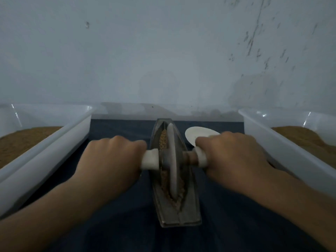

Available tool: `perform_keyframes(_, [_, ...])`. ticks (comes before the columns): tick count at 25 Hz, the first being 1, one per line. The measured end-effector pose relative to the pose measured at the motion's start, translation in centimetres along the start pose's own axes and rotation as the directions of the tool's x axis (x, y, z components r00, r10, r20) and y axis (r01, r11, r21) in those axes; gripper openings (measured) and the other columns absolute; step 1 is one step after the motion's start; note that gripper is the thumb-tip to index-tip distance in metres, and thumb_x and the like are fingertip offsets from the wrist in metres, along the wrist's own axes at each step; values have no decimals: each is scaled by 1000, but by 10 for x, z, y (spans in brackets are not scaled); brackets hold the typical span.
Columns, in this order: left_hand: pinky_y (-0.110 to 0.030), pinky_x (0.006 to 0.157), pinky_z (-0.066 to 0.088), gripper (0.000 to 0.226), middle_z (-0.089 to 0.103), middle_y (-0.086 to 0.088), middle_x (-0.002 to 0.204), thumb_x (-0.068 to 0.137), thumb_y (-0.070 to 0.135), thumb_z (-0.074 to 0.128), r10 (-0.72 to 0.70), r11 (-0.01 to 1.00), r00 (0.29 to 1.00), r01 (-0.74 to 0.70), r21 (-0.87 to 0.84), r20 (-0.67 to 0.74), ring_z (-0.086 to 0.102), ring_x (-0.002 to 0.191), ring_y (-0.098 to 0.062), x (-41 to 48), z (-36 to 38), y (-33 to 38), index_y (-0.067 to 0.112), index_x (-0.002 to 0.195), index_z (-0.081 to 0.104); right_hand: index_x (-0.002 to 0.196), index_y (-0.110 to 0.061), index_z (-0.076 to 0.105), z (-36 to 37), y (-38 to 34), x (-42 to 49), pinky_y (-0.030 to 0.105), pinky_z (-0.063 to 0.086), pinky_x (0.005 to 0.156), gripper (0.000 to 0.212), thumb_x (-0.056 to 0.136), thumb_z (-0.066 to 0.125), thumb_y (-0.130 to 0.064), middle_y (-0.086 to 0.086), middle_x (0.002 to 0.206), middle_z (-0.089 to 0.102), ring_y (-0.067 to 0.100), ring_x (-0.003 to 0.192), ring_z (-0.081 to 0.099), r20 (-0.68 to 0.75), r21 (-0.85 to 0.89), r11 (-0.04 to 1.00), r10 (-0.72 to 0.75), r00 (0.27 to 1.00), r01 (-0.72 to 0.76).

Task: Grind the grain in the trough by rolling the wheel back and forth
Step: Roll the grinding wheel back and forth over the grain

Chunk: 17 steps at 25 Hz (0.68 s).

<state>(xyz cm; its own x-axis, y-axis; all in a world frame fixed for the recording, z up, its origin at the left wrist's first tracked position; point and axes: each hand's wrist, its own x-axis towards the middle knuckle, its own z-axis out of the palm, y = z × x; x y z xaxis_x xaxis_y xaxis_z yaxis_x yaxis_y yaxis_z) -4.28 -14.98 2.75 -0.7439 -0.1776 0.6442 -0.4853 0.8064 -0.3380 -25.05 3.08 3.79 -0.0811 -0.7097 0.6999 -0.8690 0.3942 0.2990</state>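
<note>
A narrow boat-shaped metal trough (pixel 189 213) lies lengthwise on the dark blue cloth in front of me. Tan grain (pixel 163 140) fills its groove on both sides of the wheel. The pale grinding wheel (pixel 172 160) stands upright on edge in the groove, about midway along the trough. A white-ended axle handle runs through its hub. My left hand (pixel 111 159) grips the left handle end (pixel 150 159). My right hand (pixel 231 157) grips the right handle end (pixel 201 158).
A white plastic tub (pixel 54 142) with brown ground material stands at the left, and a similar tub (pixel 269 142) at the right. A small white dish (pixel 197 133) lies behind my right hand. A pale wall rises just beyond the trough.
</note>
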Motion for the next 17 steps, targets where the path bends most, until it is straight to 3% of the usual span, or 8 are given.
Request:
perform_keyframes(2, [-18, 48, 10, 33, 22, 11, 53, 62, 34, 61, -34, 999, 998, 35, -3, 56, 24, 37, -18, 7, 4, -5, 33, 68, 28, 65, -33, 37, 8, 0, 4, 17, 3, 49, 19, 54, 52, -35, -14, 58, 10, 1, 50, 2, 5, -3, 1000, 24, 1000, -24])
perform_keyframes(4, [-27, 46, 30, 22, 48, 3, 61, 76, 29, 66, -142, 986, 981, 128, 107, 132, 55, 51, -26, 35, 13, 6, 28, 71, 45, 75, -32, 50, 24, -4, 31, 23, 26, 49, 10, 74, 60, -33, -10, 63, 45, 12, 50, 37, 215, -17, 991, 131, 968, -131])
perform_keyframes(5, [-30, 53, 39, 11, 58, 0, 73, 84, 29, 64, -197, 975, 961, 170, 143, 195, 63, 66, -27, 54, 14, 9, 26, 80, 55, 84, -32, 56, 30, -5, 45, 29, 37, 56, 6, 84, 62, -33, -5, 78, 60, 20, 66, 55, 363, 12, 979, 187, 913, -205])
perform_keyframes(7, [-33, 64, 45, 10, 65, -2, 92, 91, 29, 60, -208, 974, 934, 173, 143, 289, 66, 84, -27, 83, 17, 9, 24, 98, 66, 100, -26, 64, 42, -2, 63, 34, 44, 68, 10, 92, 63, -32, 2, 100, 68, 27, 90, 64, 516, 65, 948, 236, 824, -312])
perform_keyframes(10, [-31, 55, 40, 8, 56, 2, 76, 83, 31, 65, -111, 992, 959, 92, 86, 262, 62, 69, -25, 62, 5, 5, 28, 91, 64, 83, -32, 58, 28, 2, 32, 27, 35, 52, 8, 82, 66, -31, -8, 77, 58, 16, 63, 51, 366, 34, 979, 175, 914, -201])
perform_keyframes(13, [-19, 49, 8, 35, 22, 11, 57, 60, 33, 66, 74, 997, 997, -74, 4, 24, 24, 43, -17, 13, -3, 0, 30, 70, 32, 67, -32, 34, 7, 3, -13, 18, 5, 47, 22, 61, 54, -37, -14, 57, 18, 3, 49, 11, 12, 14, 998, 58, 998, -58])
perform_keyframes(15, [-19, 49, 6, 36, 18, 11, 57, 60, 32, 60, 36, 999, 999, -35, -29, 34, 20, 44, -15, 14, 6, -3, 31, 71, 26, 67, -32, 36, 8, 3, -8, 18, 6, 46, 22, 61, 56, -36, -15, 58, 18, 3, 49, 14, 92, 6, 999, 51, 994, -52])
perform_keyframes(17, [-26, 45, 25, 22, 31, 8, 60, 75, 29, 62, -129, 992, 981, 128, 14, 142, 40, 49, -20, 37, 18, 3, 27, 72, 40, 74, -30, 46, 14, -4, 28, 23, 25, 47, 20, 75, 66, -32, -13, 64, 41, 10, 52, 37, 234, -28, 994, 106, 967, -103])
